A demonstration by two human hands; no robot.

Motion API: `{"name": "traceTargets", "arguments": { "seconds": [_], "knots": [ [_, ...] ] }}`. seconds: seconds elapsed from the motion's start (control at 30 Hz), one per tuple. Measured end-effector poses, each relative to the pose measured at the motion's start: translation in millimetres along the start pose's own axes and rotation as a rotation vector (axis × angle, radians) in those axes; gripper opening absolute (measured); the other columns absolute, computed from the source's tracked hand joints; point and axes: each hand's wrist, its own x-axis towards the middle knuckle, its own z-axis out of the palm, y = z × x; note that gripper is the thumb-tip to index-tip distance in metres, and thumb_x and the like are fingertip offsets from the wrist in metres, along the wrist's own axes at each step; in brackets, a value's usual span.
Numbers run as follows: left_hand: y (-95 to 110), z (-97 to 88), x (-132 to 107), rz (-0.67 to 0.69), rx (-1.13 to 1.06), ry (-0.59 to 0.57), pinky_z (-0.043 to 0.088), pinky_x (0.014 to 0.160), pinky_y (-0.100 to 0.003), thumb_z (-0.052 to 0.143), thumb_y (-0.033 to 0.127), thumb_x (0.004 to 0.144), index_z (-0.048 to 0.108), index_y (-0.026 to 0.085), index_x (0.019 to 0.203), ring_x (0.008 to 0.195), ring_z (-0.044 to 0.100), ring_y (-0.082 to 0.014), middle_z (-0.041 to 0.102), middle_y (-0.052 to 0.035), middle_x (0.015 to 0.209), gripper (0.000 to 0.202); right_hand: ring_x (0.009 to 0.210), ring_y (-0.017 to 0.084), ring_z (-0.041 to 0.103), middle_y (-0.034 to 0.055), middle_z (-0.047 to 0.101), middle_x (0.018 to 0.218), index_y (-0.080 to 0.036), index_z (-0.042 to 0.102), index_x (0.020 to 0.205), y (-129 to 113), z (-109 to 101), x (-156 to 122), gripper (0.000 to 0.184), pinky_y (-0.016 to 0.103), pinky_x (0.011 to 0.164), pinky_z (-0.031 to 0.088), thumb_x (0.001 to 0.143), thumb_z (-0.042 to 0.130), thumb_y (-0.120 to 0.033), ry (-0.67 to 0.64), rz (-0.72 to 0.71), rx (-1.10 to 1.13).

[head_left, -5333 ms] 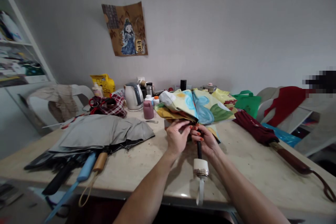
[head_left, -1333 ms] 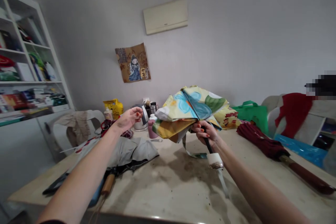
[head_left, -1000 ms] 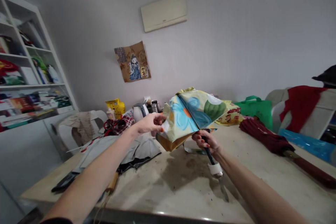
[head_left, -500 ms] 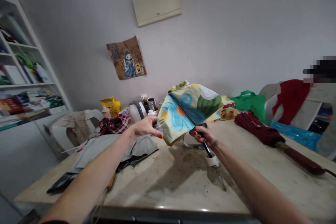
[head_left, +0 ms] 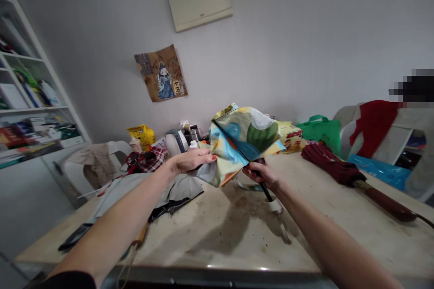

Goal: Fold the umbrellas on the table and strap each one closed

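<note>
A colourful patterned umbrella [head_left: 261, 133] is held above the table, its canopy partly folded and loose. My right hand [head_left: 262, 175] is closed around its dark shaft, just below the canopy's lower edge. The white handle end [head_left: 273, 206] points down toward me. At the canopy's left side, my left hand [head_left: 195, 161] pinches a fold of the fabric between thumb and fingers. Some of the left fingers are hidden behind the cloth. A grey folded umbrella [head_left: 179, 192] lies under my left forearm, with a wooden handle [head_left: 140, 235] near the table's front edge.
A dark red umbrella [head_left: 334, 162] with a brown handle lies at the right. Along the back stand a green bag [head_left: 322, 133], a yellow bag [head_left: 143, 136] and a metal flask [head_left: 194, 134]. Chairs [head_left: 113, 156] flank the table [head_left: 237, 244]; a person's dark hair shows far right, pixelated.
My left hand has moved slightly right and closed on a fold of the canopy, where it was spread at the edge before. The fabric on that side is more gathered.
</note>
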Motion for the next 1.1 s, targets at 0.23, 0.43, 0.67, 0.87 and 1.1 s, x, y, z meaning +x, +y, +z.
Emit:
{"name": "traceTargets", "arguments": {
  "seconds": [0.23, 0.43, 0.67, 0.87, 1.1],
  "knots": [
    [-2.7, 0.0, -6.2, -0.021, 0.067, -0.165, 0.053, 0.072, -0.026, 0.091, 0.048, 0.046, 0.067, 0.014, 0.098, 0.078, 0.065, -0.0184, 0.071, -0.0046, 0.085, 0.066, 0.038, 0.001, 0.025, -0.0045, 0.042, 0.049, -0.014, 0.052, 0.055, -4.6, 1.5, -1.1, 0.027, 0.014, 0.03, 0.011, 0.064, 0.067, -0.035, 0.036, -0.004, -0.056],
    [-5.9, 7.0, -11.2, 0.061, -0.077, -0.047, 0.052, 0.072, -0.026, 0.083, 0.057, 0.06, 0.065, 0.011, 0.108, 0.077, 0.066, -0.0172, 0.071, -0.009, 0.089, 0.069, 0.037, 0.002, 0.027, -0.0042, 0.042, 0.046, -0.014, 0.053, 0.053, -3.7, 11.7, -3.5, 0.025, 0.015, 0.032, 0.013, 0.065, 0.066, -0.033, 0.045, -0.02, -0.118],
    [-32.9, 8.6, -14.2, 0.004, -0.328, -0.093, 0.053, 0.081, -0.033, 0.084, 0.052, 0.063, 0.064, 0.012, 0.106, 0.091, 0.069, -0.0243, 0.071, -0.01, 0.088, 0.062, 0.036, 0.003, 0.027, -0.0035, 0.041, 0.044, -0.015, 0.052, 0.052, -3.8, 5.9, -2.9, 0.026, 0.018, 0.033, 0.011, 0.065, 0.065, -0.033, 0.065, -0.077, -0.169],
    [-43.3, 16.1, -13.1, 0.019, -0.45, 0.029, 0.052, 0.086, -0.033, 0.089, 0.048, 0.055, 0.067, 0.015, 0.103, 0.092, 0.068, -0.022, 0.071, -0.0073, 0.089, 0.062, 0.037, 0.003, 0.026, -0.0044, 0.04, 0.045, -0.015, 0.052, 0.053, -2.4, 3.3, -2.7, 0.024, 0.018, 0.034, 0.011, 0.064, 0.065, -0.032, 0.089, -0.063, -0.173],
    [-32.3, 28.2, -7.4, 0.094, -0.513, 0.116, 0.054, 0.08, -0.029, 0.088, 0.045, 0.059, 0.068, 0.015, 0.092, 0.083, 0.069, -0.0186, 0.071, -0.0055, 0.082, 0.049, 0.037, 0.003, 0.027, -0.0044, 0.04, 0.044, -0.016, 0.051, 0.053, -4.4, 11.1, -4.1, 0.022, 0.019, 0.034, 0.012, 0.063, 0.065, -0.03, 0.092, -0.04, -0.18]
  ]
}}
